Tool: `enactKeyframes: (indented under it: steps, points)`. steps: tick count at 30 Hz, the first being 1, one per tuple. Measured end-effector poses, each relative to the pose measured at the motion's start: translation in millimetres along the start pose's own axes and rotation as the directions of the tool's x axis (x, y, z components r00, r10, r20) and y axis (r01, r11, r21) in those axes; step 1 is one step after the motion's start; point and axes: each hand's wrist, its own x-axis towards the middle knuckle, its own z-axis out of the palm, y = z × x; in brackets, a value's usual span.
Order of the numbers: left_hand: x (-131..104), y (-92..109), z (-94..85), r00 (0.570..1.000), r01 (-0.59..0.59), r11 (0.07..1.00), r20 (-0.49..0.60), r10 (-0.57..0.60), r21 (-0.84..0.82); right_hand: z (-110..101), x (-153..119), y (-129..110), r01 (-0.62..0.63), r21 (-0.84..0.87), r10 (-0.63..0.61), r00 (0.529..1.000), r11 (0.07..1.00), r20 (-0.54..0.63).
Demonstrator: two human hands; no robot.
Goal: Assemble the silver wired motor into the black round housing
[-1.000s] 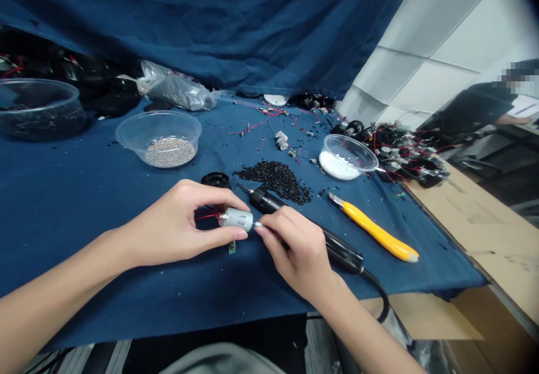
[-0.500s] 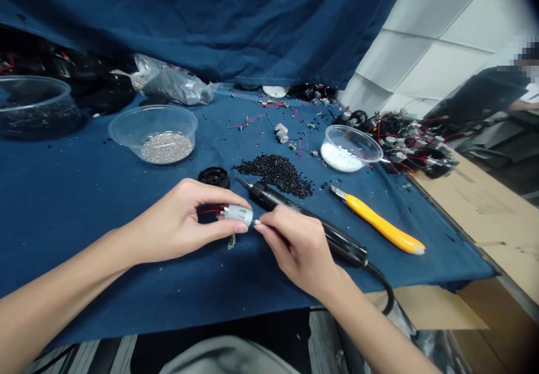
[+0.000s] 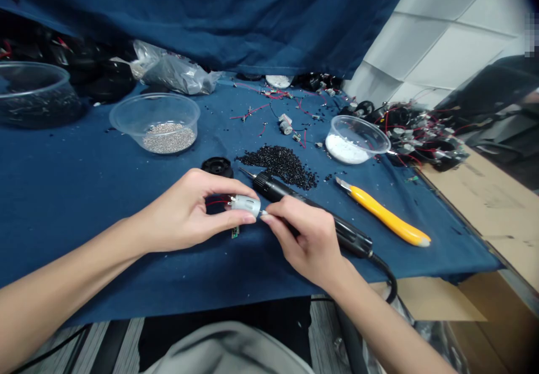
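Observation:
My left hand (image 3: 197,211) grips a small silver electric motor (image 3: 246,205) between thumb and fingers, its shaft end facing right. Red wires (image 3: 217,201) run from the motor's rear terminals into the palm. A green circuit board (image 3: 235,232) hangs below the left fingers. At the tip of the shaft, my right hand (image 3: 301,233) pinches a tiny white part (image 3: 264,213), mostly covered by the fingertips. Behind the left hand lies a round black plastic housing (image 3: 217,166). A black electric screwdriver (image 3: 311,205) lies behind the right hand.
Loose black screws (image 3: 278,163) are heaped behind the screwdriver. A yellow utility knife (image 3: 387,214) lies at right, blade out. Clear bowls hold silver bits (image 3: 168,137) and white pieces (image 3: 347,148). Wired motor assemblies (image 3: 421,132) are piled at back right; a plastic bag (image 3: 177,73) sits at back left.
The view has shifted slightly, so the table things sit a little higher and further right. Both hands keep the same hold, the white part still at the motor's shaft.

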Motion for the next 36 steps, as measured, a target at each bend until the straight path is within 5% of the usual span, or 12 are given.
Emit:
enactKeyframes:
  steps: [5,10,15,19,25,29,33,36]
  points:
    - [1,-2,-3.6,0.999,0.035,0.999,0.026,-0.035,0.001,2,3,0,-0.052,0.018,0.052,0.999,0.999,-0.01]
    - [4,2,-18.2,0.977,0.195,0.979,0.071,-0.2,0.064,11,10,-3,-0.172,-0.027,0.17,0.984,0.985,-0.057]
    - [11,19,-25.0,0.956,0.21,0.948,0.152,-0.251,0.241,24,19,-17,-0.09,-0.287,0.09,0.996,0.954,-0.012]
    - [13,31,-29.5,0.932,0.236,0.915,0.189,-0.308,0.329,26,22,-27,-0.132,-0.227,0.138,0.99,0.965,0.009]
    - [5,46,-48.1,0.857,0.432,0.895,0.359,-0.37,-0.109,7,24,-30,-0.432,0.103,0.384,0.871,0.896,0.307]
    - [1,48,-49.1,0.847,0.524,0.691,0.396,-0.356,-0.499,0,24,-27,-0.406,0.142,0.321,0.857,0.903,0.404]
    - [-4,36,-42.0,0.823,0.565,0.554,0.37,-0.431,-0.611,-1,23,-23,-0.371,0.091,0.306,0.861,0.924,0.406]
    - [-13,21,-33.6,0.859,0.509,0.675,0.256,-0.444,-0.535,-1,22,-22,-0.347,0.058,0.293,0.86,0.936,0.418]
